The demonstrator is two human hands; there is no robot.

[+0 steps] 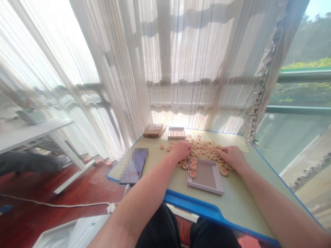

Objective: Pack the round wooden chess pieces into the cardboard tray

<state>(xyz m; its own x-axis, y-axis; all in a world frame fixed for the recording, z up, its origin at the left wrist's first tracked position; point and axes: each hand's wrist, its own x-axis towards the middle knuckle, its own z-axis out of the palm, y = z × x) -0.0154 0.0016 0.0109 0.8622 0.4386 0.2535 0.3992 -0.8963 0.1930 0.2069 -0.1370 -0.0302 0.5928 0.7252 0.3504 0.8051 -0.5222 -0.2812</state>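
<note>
Many round wooden xiangqi pieces [201, 151] with red or black characters lie spread over the table. My left hand [182, 150] reaches into their left side, fingers curled down together; whatever is under the fingertips is hidden. At the right side of the pieces, my right hand [232, 156] rests low with fingers stretched out, its fingertips touching or very near the edge pieces. Between my forearms lies a shallow pale box tray [218, 177]. Three red-marked pieces [193, 166] stand in a column along its left side.
A second shallow box part [177, 133] and a brown printed box [153, 130] sit at the table's far edge. A dark tablet [133, 168] with a cable lies on the left. The table [258, 193] has a raised blue rim. Sheer curtains [176, 62] hang behind.
</note>
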